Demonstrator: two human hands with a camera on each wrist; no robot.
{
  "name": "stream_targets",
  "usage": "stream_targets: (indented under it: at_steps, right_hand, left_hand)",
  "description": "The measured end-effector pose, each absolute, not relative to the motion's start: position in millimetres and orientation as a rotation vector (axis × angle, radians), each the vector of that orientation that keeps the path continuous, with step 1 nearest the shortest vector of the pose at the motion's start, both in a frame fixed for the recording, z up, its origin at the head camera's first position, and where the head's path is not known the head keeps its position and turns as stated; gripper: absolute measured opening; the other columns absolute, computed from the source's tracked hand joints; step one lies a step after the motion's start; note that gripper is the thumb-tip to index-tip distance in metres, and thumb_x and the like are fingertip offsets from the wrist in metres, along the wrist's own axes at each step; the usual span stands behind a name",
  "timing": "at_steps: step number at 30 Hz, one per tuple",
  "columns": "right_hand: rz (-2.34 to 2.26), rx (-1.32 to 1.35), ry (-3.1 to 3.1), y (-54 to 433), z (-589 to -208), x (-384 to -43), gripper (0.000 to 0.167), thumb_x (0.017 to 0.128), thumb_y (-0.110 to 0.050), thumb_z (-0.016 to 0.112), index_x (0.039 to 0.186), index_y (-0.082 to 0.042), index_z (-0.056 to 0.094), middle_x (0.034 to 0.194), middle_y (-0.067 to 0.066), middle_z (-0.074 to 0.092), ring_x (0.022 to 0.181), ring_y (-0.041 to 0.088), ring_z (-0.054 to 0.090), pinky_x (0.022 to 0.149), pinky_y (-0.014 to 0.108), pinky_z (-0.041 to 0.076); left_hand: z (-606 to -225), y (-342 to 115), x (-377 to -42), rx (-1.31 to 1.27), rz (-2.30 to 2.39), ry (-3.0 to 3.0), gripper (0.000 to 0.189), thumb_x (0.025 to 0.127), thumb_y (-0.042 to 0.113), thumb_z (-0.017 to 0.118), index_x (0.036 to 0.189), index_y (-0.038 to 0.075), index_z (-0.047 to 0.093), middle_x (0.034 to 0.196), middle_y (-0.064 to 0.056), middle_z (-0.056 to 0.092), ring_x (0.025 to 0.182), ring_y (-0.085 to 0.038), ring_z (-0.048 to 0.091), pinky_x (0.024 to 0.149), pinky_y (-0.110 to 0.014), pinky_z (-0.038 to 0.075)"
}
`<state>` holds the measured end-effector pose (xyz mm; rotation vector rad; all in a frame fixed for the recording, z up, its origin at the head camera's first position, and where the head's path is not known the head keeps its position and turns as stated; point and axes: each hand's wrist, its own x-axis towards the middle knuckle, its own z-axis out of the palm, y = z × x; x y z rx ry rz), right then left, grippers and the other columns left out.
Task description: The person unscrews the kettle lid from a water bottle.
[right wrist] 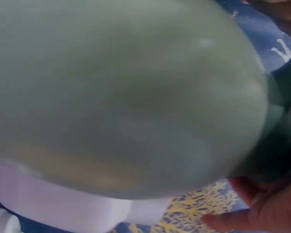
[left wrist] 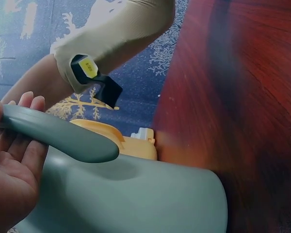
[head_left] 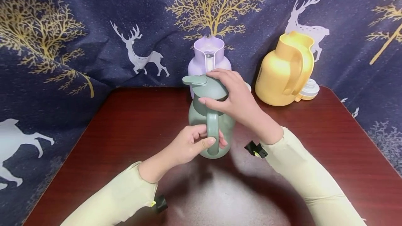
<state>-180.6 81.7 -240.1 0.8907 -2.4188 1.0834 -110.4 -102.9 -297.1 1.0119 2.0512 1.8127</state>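
A green thermos jug stands in the middle of the head view, handle toward me. My left hand grips its handle, thumb on the near side and fingers passing behind. From above, my right hand holds the green lid at the jug's mouth, thumb in front and fingers over the top. The lid's flat tab points left. In the left wrist view the fingers of the left hand wrap the handle's upper part. The jug's body fills most of the right wrist view.
A lavender jug, open at the top, stands right behind the green one. Farther right is an open yellow jug, with a white and yellow lid beside it. A dark patterned cloth hangs behind the red-brown table.
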Motion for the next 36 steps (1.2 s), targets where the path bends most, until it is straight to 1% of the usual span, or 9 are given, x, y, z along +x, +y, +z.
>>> stream_targets:
  at_steps: [5,10,13,17,19,23,28,32,36]
  right_hand:
    - [1.164,0.959,-2.362,84,-246,-189,0.061,0.081,-0.026,0.085,0.135,-0.007,0.063,0.144,0.011,0.06,0.137,0.028,0.05,0.113,0.044,0.04]
    - [1.256,1.146,-2.39,95,-245,-207,0.061,0.081,-0.016,0.084,0.138,-0.008,0.062,0.147,0.01,0.058,0.141,0.024,0.046,0.117,0.039,0.037]
    - [1.336,1.293,-2.431,101,-239,-219,0.062,0.082,-0.01,0.082,0.14,-0.007,0.06,0.151,0.009,0.056,0.144,0.022,0.045,0.117,0.03,0.036]
    - [1.39,1.476,-2.531,108,-227,-233,0.064,0.084,-0.012,0.082,0.143,-0.008,0.057,0.156,0.008,0.051,0.145,0.019,0.044,0.111,0.019,0.038]
    - [1.325,1.56,-2.606,111,-219,-238,0.066,0.086,-0.015,0.082,0.146,-0.01,0.055,0.158,0.007,0.049,0.146,0.019,0.043,0.11,0.018,0.037]
    - [1.105,1.665,-2.735,115,-199,-240,0.073,0.088,-0.024,0.081,0.152,-0.014,0.048,0.164,0.005,0.041,0.152,0.021,0.034,0.119,0.03,0.033]
    - [1.086,1.412,-2.711,112,-204,-218,0.089,0.083,-0.05,0.082,0.156,-0.016,0.043,0.165,0.006,0.039,0.15,0.026,0.034,0.122,0.047,0.028]
    - [1.081,1.1,-2.616,99,-223,-191,0.081,0.084,-0.04,0.084,0.151,-0.012,0.049,0.16,0.013,0.043,0.144,0.034,0.035,0.121,0.052,0.028]
    - [1.103,0.994,-2.495,89,-237,-181,0.068,0.085,-0.023,0.084,0.145,-0.008,0.055,0.154,0.016,0.047,0.143,0.036,0.035,0.119,0.053,0.029]
  left_hand:
    - [-295,-103,-110,1.019,1.809,2.048,0.03,0.103,0.009,0.056,0.113,-0.018,0.06,0.103,-0.038,0.069,0.099,0.004,0.07,0.096,-0.029,0.059]
    - [-295,-102,-109,1.027,1.808,2.047,0.029,0.103,0.009,0.056,0.113,-0.018,0.06,0.104,-0.038,0.07,0.1,0.002,0.07,0.096,-0.03,0.059]
    - [-294,-102,-110,1.027,1.804,2.054,0.027,0.102,0.006,0.056,0.113,-0.018,0.061,0.104,-0.038,0.07,0.1,0.001,0.071,0.097,-0.031,0.059]
    - [-294,-103,-110,1.023,1.795,2.065,0.025,0.101,0.004,0.055,0.113,-0.018,0.061,0.104,-0.037,0.07,0.1,0.0,0.071,0.097,-0.031,0.059]
    - [-294,-103,-110,1.021,1.789,2.069,0.024,0.101,0.003,0.055,0.113,-0.017,0.061,0.105,-0.037,0.07,0.101,-0.001,0.071,0.097,-0.032,0.059]
    - [-294,-104,-110,1.013,1.793,2.068,0.024,0.101,0.002,0.054,0.113,-0.017,0.061,0.105,-0.037,0.07,0.101,-0.002,0.072,0.098,-0.032,0.059]
    - [-294,-104,-110,1.013,1.799,2.055,0.026,0.101,0.004,0.055,0.113,-0.018,0.061,0.105,-0.038,0.07,0.101,-0.001,0.071,0.097,-0.032,0.059]
    - [-294,-103,-111,1.022,1.796,2.048,0.029,0.102,0.007,0.056,0.114,-0.018,0.061,0.105,-0.038,0.069,0.101,0.0,0.071,0.097,-0.031,0.059]
    - [-296,-102,-111,1.027,1.803,2.036,0.029,0.103,0.008,0.056,0.114,-0.019,0.06,0.104,-0.038,0.069,0.1,0.001,0.07,0.096,-0.031,0.059]
